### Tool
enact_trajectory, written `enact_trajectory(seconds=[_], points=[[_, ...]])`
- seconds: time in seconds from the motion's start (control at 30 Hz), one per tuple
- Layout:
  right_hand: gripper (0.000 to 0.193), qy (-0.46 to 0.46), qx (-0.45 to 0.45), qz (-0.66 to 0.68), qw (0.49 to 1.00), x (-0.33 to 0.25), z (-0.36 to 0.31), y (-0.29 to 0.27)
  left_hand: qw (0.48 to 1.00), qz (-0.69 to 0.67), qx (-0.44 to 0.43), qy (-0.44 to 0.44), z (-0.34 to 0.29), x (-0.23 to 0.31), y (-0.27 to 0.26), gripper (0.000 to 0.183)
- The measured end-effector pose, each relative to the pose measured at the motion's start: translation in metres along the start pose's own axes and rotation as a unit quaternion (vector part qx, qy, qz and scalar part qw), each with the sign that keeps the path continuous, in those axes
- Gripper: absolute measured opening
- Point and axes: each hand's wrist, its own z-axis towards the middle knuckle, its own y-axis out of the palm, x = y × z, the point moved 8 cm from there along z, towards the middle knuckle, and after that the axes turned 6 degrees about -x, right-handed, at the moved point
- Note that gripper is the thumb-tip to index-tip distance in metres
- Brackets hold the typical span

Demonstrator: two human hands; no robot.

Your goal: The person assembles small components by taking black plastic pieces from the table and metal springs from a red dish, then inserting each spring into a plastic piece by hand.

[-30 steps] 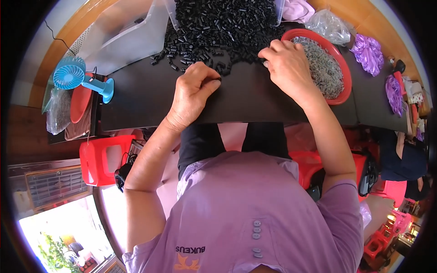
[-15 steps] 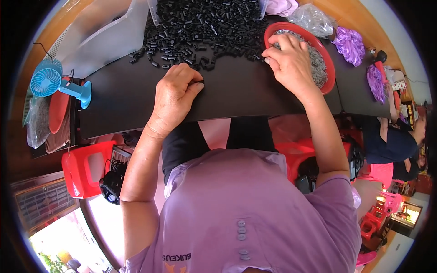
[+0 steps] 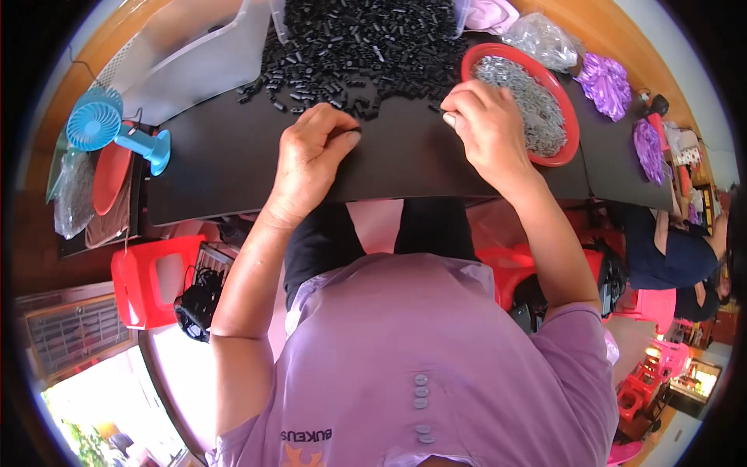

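Between thumb and forefinger, my left hand (image 3: 315, 152) pinches a small black plastic piece (image 3: 357, 130); only a dark edge of it shows. My right hand (image 3: 489, 128) is closed in a pinch just left of a red bowl (image 3: 574, 124). Whatever its fingertips hold is too small to make out. Lots of thin silvery metal pieces (image 3: 537, 109) fill the bowl. Beyond my hands a heap of small black plastic pieces (image 3: 366, 47) spreads over the dark table (image 3: 405, 175), spilling from a clear bin (image 3: 462, 19) on its side.
A translucent plastic box (image 3: 194, 70) and a blue fan (image 3: 101, 124) stand at the left. Past the bowl lie a clear plastic bag (image 3: 541, 40) and purple bundles (image 3: 605, 84). Red stools (image 3: 152, 284) flank me; another person (image 3: 661, 249) sits at the far right.
My right hand has come out of the red bowl and moved left, its fingers now pinched together. My left hand keeps its pinch on the black piece. The whole view has shifted slightly.
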Motion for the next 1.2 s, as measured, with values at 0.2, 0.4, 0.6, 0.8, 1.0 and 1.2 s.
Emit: enact_trajectory(seconds=[0.2,0.4,0.6,0.8,1.0,1.2], points=[[0.007,0.181,-0.018,0.524,0.832,-0.008,0.013,0.044,0.924,-0.344,-0.022,-0.164,-0.001,-0.01,0.034,0.012],[0.008,0.149,-0.005,0.511,0.846,-0.011,0.031,0.05,0.893,-0.407,0.034,-0.189,-0.001,-0.031,0.031,0.012],[0.011,0.061,0.029,0.425,0.903,-0.023,0.038,0.043,0.886,-0.425,0.039,-0.18,-0.003,-0.032,0.031,0.012],[0.014,-0.011,0.031,0.349,0.937,-0.038,0.041,0.034,0.886,-0.43,0.038,-0.172,-0.003,-0.03,0.032,0.008],[0.023,-0.074,0.063,0.292,0.952,-0.048,0.042,0.033,0.891,-0.419,0.061,-0.164,-0.005,-0.031,0.032,0.007],[0.03,-0.073,0.081,0.325,0.94,-0.047,0.043,0.025,0.904,-0.393,0.07,-0.153,-0.006,-0.028,0.03,0.006]])
